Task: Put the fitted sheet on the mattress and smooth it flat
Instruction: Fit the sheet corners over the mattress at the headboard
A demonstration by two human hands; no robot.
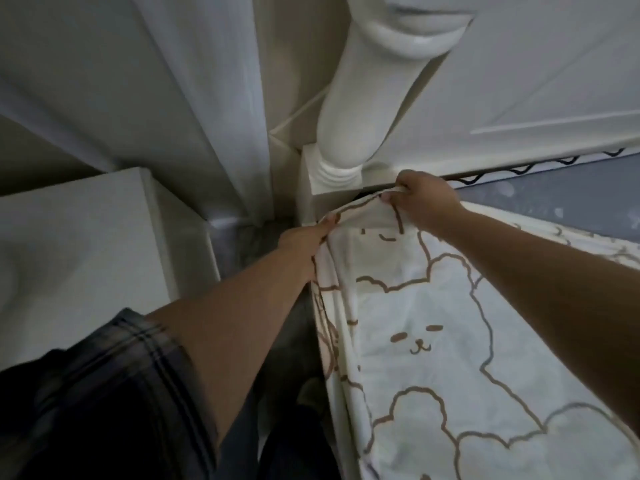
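The fitted sheet [433, 341] is white with brown bear outlines and covers the near part of the mattress on the right. The bare grey-blue mattress [571, 195] shows beyond the sheet's far edge, against the headboard. My left hand [304, 240] grips the sheet's edge at the side of the mattress corner. My right hand [422, 195] pinches the sheet's corner hem and holds it at the mattress corner, just below the bedpost. The corner of the mattress itself is hidden under the cloth.
A white turned bedpost [360, 109] rises at the corner, joined to a white panelled headboard [536, 81] on the right. A white bedside cabinet [79, 244] stands left, with a curtain [194, 98] behind. A narrow dark gap of floor [291, 341] separates cabinet and bed.
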